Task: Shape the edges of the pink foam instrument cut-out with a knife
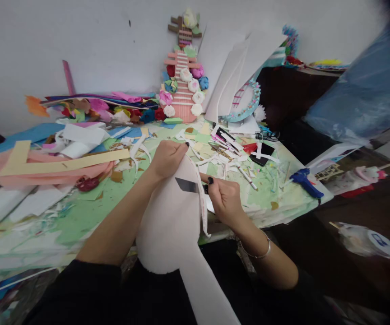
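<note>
A white lute-shaped board [171,216] with a rounded body and long neck leans over my lap, its neck toward me. My left hand [169,158] is closed on the far end of the body. A dark rectangular patch [186,185] shows on its face. Along the right edge runs a narrow white strip [203,207], its lower end hanging loose from the board. My right hand [225,196] is closed beside that edge, fingertips at the strip. Part of its grip is hidden behind the thumb.
Paper scraps and tools litter the green tabletop [113,221]. A blue glue gun [306,183] lies at the right edge. At the back stands a pink flower-covered lute-shaped model [184,99]. Tan paper strips [69,164] and coloured paper cover the left side.
</note>
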`<state>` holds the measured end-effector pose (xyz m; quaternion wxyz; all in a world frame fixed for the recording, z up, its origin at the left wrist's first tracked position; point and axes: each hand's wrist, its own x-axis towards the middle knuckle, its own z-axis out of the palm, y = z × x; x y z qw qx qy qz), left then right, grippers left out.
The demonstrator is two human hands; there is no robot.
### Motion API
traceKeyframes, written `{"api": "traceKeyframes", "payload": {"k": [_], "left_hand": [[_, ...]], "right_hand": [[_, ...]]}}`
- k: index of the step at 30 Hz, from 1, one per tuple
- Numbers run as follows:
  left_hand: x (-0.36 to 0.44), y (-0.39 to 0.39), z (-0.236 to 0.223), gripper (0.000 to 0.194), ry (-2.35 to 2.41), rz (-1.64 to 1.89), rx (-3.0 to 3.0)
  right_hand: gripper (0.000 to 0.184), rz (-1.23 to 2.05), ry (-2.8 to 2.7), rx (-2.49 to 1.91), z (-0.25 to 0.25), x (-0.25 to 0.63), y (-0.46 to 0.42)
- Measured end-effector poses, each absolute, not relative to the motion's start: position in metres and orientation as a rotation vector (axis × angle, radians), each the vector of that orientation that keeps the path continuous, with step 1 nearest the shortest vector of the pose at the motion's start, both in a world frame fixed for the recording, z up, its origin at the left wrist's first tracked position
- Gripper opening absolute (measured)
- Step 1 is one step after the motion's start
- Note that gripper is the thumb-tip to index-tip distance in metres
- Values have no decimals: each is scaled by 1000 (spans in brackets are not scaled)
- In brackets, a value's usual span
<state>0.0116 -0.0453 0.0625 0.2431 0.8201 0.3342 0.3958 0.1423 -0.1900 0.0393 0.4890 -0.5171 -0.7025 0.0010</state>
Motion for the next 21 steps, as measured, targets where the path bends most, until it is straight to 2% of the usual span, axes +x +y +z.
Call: {"api": "traceKeyframes", "payload": {"k": [21], "left_hand": [[14,-43,56,44,828,1098,2184]], "right_hand": [[42,93,-1697,-1321,37,147,-180]]}}
